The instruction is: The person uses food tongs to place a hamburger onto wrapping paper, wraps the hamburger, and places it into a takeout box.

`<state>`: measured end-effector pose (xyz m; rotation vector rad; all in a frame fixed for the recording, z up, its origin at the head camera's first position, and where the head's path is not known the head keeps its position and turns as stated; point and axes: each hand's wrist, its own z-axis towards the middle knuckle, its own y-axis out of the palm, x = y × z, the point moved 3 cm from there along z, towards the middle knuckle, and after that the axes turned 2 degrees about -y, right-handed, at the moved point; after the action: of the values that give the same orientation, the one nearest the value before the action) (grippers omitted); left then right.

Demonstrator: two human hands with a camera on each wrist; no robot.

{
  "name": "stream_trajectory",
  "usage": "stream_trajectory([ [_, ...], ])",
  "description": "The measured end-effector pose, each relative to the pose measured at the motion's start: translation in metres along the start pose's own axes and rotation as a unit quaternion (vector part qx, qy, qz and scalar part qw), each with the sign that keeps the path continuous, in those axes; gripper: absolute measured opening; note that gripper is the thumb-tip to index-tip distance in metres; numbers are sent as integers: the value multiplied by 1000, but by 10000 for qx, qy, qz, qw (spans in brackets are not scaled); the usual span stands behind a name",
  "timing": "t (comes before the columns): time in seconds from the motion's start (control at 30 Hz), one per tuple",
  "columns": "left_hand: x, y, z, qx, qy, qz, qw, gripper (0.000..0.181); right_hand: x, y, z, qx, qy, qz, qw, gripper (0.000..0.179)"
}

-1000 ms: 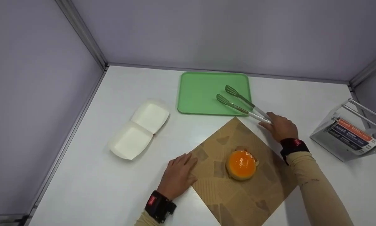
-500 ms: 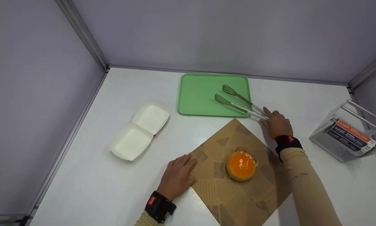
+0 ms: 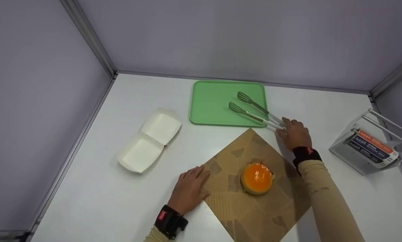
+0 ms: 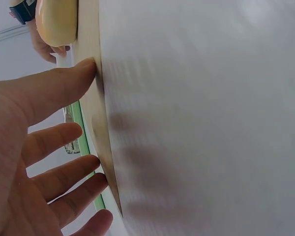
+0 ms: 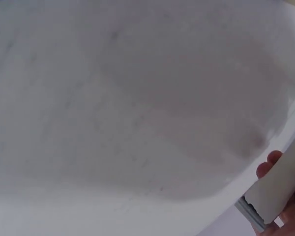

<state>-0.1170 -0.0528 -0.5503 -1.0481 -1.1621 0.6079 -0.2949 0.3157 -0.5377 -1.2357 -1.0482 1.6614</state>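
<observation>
My right hand [image 3: 295, 134] grips the handle end of a pair of tongs [image 3: 254, 117]. The tongs' two slotted heads are spread apart over the green tray [image 3: 211, 104]. In the right wrist view, fingers and thumb hold the pale handle [image 5: 278, 189], which ends in a grey metal piece. A sheet of printed brown paper [image 3: 227, 205] lies turned like a diamond, bearing a round bun with a glossy orange top [image 3: 256, 179]. At the paper's left corner rests my left hand [image 3: 189, 188], fingers extended; the left wrist view shows its thumb [image 4: 73, 81] at the paper's edge.
An opened white clamshell box [image 3: 142, 153] sits left of the tray and paper. On the right stands a grey rack [image 3: 345, 156] with a bar across its top and a printed orange, navy and white label [image 3: 375, 146]. Walls enclose the white table's back and sides.
My right hand has shifted a little to the left, and the tongs have slid slightly farther left over the tray. The left hand stays at the paper's corner.
</observation>
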Motion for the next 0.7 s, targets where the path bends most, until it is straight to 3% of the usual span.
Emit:
stream_trajectory([
  [0.27, 0, -1, 0, 72, 34, -41, 10000, 61, -8, -8, -5, 671, -455, -17, 9967, 51],
  [0.7, 2, -1, 0, 245, 146, 47, 9996, 60, -20, -19, -25, 598, -734, 111, 9954, 57],
])
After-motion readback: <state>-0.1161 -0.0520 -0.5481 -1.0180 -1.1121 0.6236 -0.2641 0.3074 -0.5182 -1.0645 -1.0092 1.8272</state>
